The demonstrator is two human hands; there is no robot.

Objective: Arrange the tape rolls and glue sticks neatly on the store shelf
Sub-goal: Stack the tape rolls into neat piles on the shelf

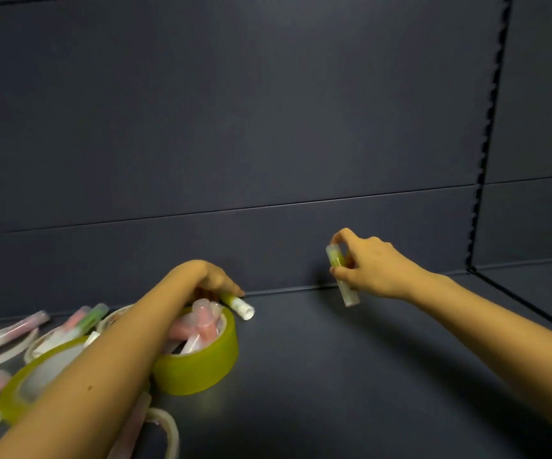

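Observation:
My right hand (pixel 372 265) is shut on a green glue stick (pixel 342 276), held almost upright just above the dark shelf floor (pixel 334 359) near the back wall. My left hand (pixel 215 281) reaches over a yellow-green tape roll (pixel 201 362) and grips another green glue stick (pixel 239 305) that lies behind the roll. Several pink glue sticks (pixel 201 326) lie inside that roll. A second yellow-green tape roll (pixel 26 385) sits at the lower left, partly hidden by my left forearm.
More pink and green glue sticks (pixel 79 321) and thin white tape rolls (pixel 3 354) lie scattered at the left. The dark back wall (pixel 268 144) rises behind. A slotted upright (pixel 486 144) and side panel bound the shelf on the right.

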